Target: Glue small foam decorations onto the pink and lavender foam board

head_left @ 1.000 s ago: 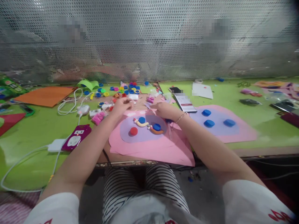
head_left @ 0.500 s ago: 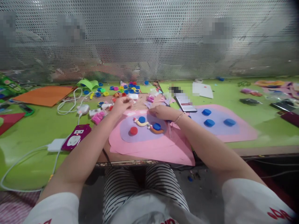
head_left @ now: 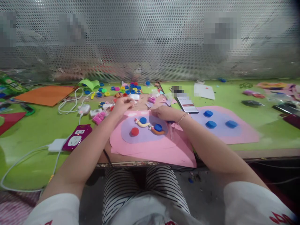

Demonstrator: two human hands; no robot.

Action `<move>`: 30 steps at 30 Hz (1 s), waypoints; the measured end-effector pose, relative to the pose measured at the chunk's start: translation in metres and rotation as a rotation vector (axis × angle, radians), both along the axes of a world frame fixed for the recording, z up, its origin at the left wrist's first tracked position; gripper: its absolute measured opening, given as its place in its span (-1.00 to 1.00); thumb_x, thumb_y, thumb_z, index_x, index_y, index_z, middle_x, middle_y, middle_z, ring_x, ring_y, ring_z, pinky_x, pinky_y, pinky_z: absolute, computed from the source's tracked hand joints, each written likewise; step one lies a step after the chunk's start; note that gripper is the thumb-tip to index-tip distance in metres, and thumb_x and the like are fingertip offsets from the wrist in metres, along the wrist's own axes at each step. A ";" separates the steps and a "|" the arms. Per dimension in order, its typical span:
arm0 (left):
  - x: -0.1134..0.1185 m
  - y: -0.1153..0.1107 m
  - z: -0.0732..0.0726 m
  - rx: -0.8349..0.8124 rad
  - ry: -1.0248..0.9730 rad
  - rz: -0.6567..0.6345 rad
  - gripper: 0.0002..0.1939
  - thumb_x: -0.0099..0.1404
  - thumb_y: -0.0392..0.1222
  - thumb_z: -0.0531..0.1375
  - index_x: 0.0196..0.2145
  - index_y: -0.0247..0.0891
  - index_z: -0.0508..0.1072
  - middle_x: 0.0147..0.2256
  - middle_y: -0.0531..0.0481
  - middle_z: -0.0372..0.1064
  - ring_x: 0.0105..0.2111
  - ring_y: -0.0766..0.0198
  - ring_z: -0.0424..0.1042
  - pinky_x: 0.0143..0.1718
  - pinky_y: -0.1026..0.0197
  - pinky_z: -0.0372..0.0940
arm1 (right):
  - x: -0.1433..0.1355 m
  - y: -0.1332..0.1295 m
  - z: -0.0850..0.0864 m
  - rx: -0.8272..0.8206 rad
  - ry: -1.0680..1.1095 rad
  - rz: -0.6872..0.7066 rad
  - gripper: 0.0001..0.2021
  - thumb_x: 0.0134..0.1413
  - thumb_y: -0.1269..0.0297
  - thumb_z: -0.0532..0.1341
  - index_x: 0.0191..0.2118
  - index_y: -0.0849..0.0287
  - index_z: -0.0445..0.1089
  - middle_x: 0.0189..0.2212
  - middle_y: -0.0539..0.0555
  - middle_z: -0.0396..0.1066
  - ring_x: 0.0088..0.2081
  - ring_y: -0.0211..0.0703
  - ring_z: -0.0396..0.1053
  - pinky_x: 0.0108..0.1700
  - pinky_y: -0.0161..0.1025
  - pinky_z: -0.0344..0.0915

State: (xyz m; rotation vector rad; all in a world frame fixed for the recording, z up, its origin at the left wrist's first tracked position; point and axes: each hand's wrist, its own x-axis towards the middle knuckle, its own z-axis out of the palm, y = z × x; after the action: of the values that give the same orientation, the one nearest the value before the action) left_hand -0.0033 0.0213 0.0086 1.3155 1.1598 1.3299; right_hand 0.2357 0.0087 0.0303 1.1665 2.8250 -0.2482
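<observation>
My left hand (head_left: 123, 105) is at the far left edge of the pink paper (head_left: 131, 150), thumb and fingers pinched on a small whitish, clear-looking scrap too small to name. Curled at the paper's far right edge, my right hand (head_left: 164, 113) has its fingers closed; whatever lies under them is hidden. On the paper's lilac oval (head_left: 128, 139) sit a red bottle cap (head_left: 135, 131), a blue cap (head_left: 143, 120) and a second blue cap (head_left: 158, 127). Beside the blue caps lie a cream curved clay piece (head_left: 142, 125) and a brown curved clay piece (head_left: 158, 132).
Right of me, another pink-and-lilac sheet (head_left: 248, 136) bears three blue caps (head_left: 211, 124). A phone (head_left: 188, 105) lies beyond my right hand. Left are a purple power strip (head_left: 77, 137), white cables and pink clay packs (head_left: 99, 117). A perforated metal screen (head_left: 150, 40) stands behind.
The view has shifted very slightly. Both hands stay almost in place, with the right fingers moving a little at the paper's edge; the caps and clay pieces lie as before.
</observation>
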 end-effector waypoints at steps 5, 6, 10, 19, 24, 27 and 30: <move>-0.001 0.002 -0.004 0.012 0.000 -0.008 -0.79 -0.07 -0.23 0.33 -0.43 -0.34 0.45 -0.56 0.08 0.37 -0.57 0.45 0.31 -0.41 0.31 0.29 | -0.004 -0.002 -0.005 0.033 -0.026 0.002 -0.74 0.04 0.52 0.00 -0.22 0.26 0.38 -0.23 0.19 0.45 -0.27 -0.14 0.34 -0.31 -0.29 0.06; -0.001 0.002 -0.004 0.014 0.007 -0.009 -0.78 -0.08 -0.22 0.33 -0.43 -0.33 0.46 -0.56 0.08 0.37 -0.56 0.45 0.31 -0.42 0.31 0.28 | -0.005 -0.003 -0.005 0.035 -0.026 -0.008 -0.74 0.05 0.52 0.00 -0.20 0.26 0.37 -0.22 0.20 0.45 -0.26 -0.14 0.34 -0.31 -0.29 0.05; -0.002 0.001 -0.005 0.014 0.035 -0.026 -0.75 -0.11 -0.18 0.35 -0.44 -0.33 0.47 -0.53 0.07 0.38 -0.54 0.44 0.32 -0.40 0.31 0.29 | -0.005 -0.004 -0.006 0.048 -0.029 -0.040 -0.72 0.14 0.46 -0.02 -0.11 0.29 0.36 -0.21 0.23 0.45 -0.27 -0.13 0.36 -0.34 -0.29 0.06; -0.002 0.000 0.001 0.003 0.001 0.003 -0.77 -0.10 -0.22 0.36 -0.45 -0.33 0.45 -0.53 0.07 0.38 -0.57 0.46 0.30 -0.40 0.29 0.29 | -0.006 -0.004 -0.005 0.019 0.012 -0.056 -0.68 0.18 0.43 -0.05 -0.06 0.28 0.37 -0.23 0.24 0.47 -0.26 -0.11 0.38 -0.32 -0.27 0.11; -0.001 0.000 0.002 0.000 -0.012 0.007 -0.79 -0.09 -0.24 0.35 -0.46 -0.33 0.44 -0.55 0.09 0.36 -0.57 0.46 0.30 -0.41 0.30 0.29 | -0.003 -0.004 0.000 0.059 0.063 -0.049 -0.70 0.14 0.46 -0.03 -0.10 0.30 0.38 -0.14 0.27 0.44 -0.17 -0.08 0.38 -0.21 -0.24 0.16; -0.001 0.000 0.003 -0.002 -0.012 0.012 -0.81 -0.07 -0.26 0.35 -0.47 -0.34 0.43 -0.56 0.10 0.36 -0.58 0.46 0.31 -0.41 0.31 0.30 | 0.001 -0.004 0.006 0.091 0.098 -0.091 -0.69 0.13 0.48 -0.04 -0.10 0.27 0.37 -0.10 0.26 0.43 -0.09 -0.07 0.35 -0.13 -0.23 0.17; -0.001 0.000 0.003 -0.009 -0.021 0.009 -0.84 -0.05 -0.29 0.33 -0.47 -0.34 0.42 -0.57 0.11 0.34 -0.57 0.47 0.31 -0.40 0.32 0.30 | 0.003 -0.005 0.011 0.051 0.052 -0.086 -0.69 0.06 0.56 -0.04 -0.19 0.26 0.38 -0.14 0.22 0.44 -0.12 -0.12 0.35 -0.15 -0.27 0.17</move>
State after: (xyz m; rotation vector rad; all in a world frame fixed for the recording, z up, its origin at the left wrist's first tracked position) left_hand -0.0044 0.0212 0.0113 1.2877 1.1575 1.3404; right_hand 0.2387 0.0034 0.0416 1.3129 2.8449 -0.2167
